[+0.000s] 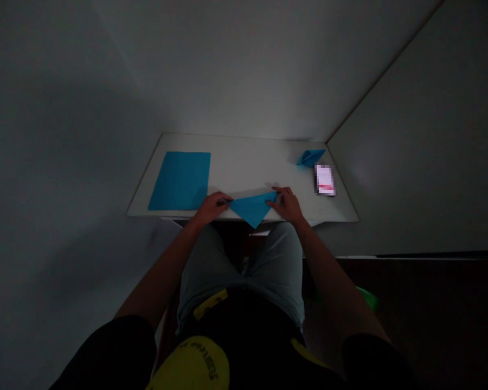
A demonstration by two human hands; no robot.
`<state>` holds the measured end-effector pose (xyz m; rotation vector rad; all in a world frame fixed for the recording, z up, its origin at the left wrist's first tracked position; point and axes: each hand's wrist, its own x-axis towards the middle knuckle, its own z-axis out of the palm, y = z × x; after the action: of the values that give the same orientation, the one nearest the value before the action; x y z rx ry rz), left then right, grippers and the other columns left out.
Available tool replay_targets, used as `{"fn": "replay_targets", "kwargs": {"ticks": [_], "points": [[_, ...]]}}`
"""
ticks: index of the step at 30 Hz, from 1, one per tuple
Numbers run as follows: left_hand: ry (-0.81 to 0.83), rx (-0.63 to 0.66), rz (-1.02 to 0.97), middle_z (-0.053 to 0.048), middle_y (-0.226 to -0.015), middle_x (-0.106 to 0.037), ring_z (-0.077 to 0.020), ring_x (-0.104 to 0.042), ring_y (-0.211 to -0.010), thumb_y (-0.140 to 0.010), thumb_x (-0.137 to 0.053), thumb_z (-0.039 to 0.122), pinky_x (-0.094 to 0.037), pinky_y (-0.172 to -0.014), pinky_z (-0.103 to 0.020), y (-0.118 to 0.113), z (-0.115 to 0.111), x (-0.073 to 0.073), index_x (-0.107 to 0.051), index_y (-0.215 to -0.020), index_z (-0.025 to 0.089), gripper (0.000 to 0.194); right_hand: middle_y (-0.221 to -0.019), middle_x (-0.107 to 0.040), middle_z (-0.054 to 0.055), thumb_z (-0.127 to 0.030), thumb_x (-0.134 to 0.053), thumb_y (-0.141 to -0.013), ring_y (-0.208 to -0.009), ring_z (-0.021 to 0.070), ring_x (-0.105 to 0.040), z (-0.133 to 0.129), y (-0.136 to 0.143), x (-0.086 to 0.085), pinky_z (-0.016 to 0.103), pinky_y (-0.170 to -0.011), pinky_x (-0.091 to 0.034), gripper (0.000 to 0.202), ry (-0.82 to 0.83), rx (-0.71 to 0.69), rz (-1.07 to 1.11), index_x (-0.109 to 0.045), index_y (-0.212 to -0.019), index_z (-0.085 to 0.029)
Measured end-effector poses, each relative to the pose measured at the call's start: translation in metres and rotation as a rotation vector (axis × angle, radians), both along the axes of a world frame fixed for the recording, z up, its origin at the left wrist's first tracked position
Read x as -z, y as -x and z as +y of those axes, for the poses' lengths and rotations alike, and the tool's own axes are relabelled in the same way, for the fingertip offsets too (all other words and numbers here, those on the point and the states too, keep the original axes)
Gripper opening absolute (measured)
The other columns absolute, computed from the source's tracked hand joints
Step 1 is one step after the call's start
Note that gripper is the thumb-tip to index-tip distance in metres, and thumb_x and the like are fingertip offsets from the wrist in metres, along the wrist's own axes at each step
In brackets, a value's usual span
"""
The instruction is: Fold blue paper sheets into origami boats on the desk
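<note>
1. Head view: your left hand pressed fingertips flat on the blue triangular folded paper at the white table's near edge.
2. Your right hand pinned its right corner, fingers flat, not clenched.
3. Further off lay a flat blue sheet, small folded blue paper boat and phone.

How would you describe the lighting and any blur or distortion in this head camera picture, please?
Head view: dim overall, with the white table the brightest patch; the walls fall into grey shadow and the lap is nearly black. The phone screen is pixelated. Both hands on the folded blue paper are sharp enough; wide-angle bending shows at the edges.
</note>
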<state>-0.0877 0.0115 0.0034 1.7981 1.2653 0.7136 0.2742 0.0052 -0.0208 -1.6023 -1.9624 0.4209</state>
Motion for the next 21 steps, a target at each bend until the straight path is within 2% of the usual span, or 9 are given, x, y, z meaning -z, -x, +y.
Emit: {"fn": "replay_targets", "kwargs": {"ticks": [3, 6, 10, 13, 16, 18, 21], "points": [[-0.093, 0.012, 0.065, -0.005, -0.105, -0.072, -0.0186, -0.07, -0.092, -0.092, -0.073, 0.026, -0.057, -0.088, -0.033, 0.0, -0.004, 0.004, -0.081, -0.107, 0.021, 0.018, -0.125, -0.066, 0.012, -0.059, -0.078, -0.093, -0.078, 0.0209, -0.064, -0.004, -0.002, -0.001, 0.041, -0.08, -0.061, 0.054, -0.015, -0.024, 0.107, -0.072, -0.133, -0.023], [-0.132, -0.019, 0.125, -0.004, -0.102, -0.07, -0.0172, -0.067, -0.086, -0.092, -0.076, 0.028, -0.057, -0.084, -0.032, -0.005, -0.006, 0.007, -0.082, -0.108, 0.022, 0.018, -0.119, -0.067, 0.01, -0.051, -0.077, -0.095, -0.077, 0.0197, -0.063, -0.007, -0.002, -0.001, 0.038, -0.076, -0.059, 0.033, -0.039, -0.087, 0.148, -0.075, -0.114, -0.023], [-0.218, -0.056, 0.153, -0.005, -0.106, -0.071, -0.0172, -0.067, -0.085, -0.096, -0.073, 0.024, -0.058, -0.084, -0.033, -0.013, -0.009, 0.01, -0.084, -0.114, 0.025, 0.021, -0.11, -0.07, 0.009, -0.031, -0.072, -0.097, -0.088, 0.0233, -0.067, -0.01, -0.001, -0.002, 0.038, -0.084, -0.059, 0.009, -0.109, -0.177, 0.1, -0.074, -0.101, -0.024], [-0.299, -0.006, 0.173, -0.005, -0.113, -0.074, -0.0198, -0.071, -0.097, -0.097, -0.067, 0.016, -0.059, -0.091, -0.036, -0.01, -0.011, 0.014, -0.086, -0.115, 0.028, 0.028, -0.109, -0.073, 0.01, -0.02, -0.066, -0.096, -0.102, 0.0274, -0.068, -0.011, -0.002, -0.002, 0.04, -0.093, -0.057, 0.012, -0.167, -0.192, 0.035, -0.074, -0.104, -0.024], [-0.415, 0.103, 0.219, -0.007, -0.12, -0.078, -0.0238, -0.072, -0.109, -0.094, -0.065, 0.011, -0.058, -0.1, -0.041, -0.003, -0.013, 0.019, -0.086, -0.119, 0.028, 0.036, -0.11, -0.077, 0.011, -0.016, -0.064, -0.095, -0.107, 0.0297, -0.068, -0.011, -0.007, -0.002, 0.045, -0.099, -0.054, 0.015, -0.186, -0.19, -0.048, -0.075, -0.103, -0.023], [-0.502, 0.152, 0.268, -0.008, -0.126, -0.079, -0.0259, -0.072, -0.111, -0.096, -0.066, 0.017, -0.056, -0.102, -0.045, 0.001, -0.017, 0.022, -0.085, -0.124, 0.028, 0.035, -0.114, -0.08, 0.011, -0.016, -0.062, -0.096, -0.11, 0.0306, -0.069, -0.014, -0.011, -0.003, 0.048, -0.103, -0.052, 0.016, -0.192, -0.166, -0.086, -0.076, -0.099, -0.024], [-0.58, 0.15, 0.327, -0.01, -0.134, -0.078, -0.0287, -0.072, -0.113, -0.099, -0.07, 0.031, -0.055, -0.102, -0.049, 0.003, -0.024, 0.025, -0.083, -0.13, 0.028, 0.034, -0.125, -0.081, 0.011, -0.015, -0.058, -0.098, -0.12, 0.0318, -0.067, -0.024, -0.004, -0.01, 0.051, -0.107, -0.049, 0.021, -0.224, -0.05, -0.112, -0.077, -0.1, -0.024]]}}
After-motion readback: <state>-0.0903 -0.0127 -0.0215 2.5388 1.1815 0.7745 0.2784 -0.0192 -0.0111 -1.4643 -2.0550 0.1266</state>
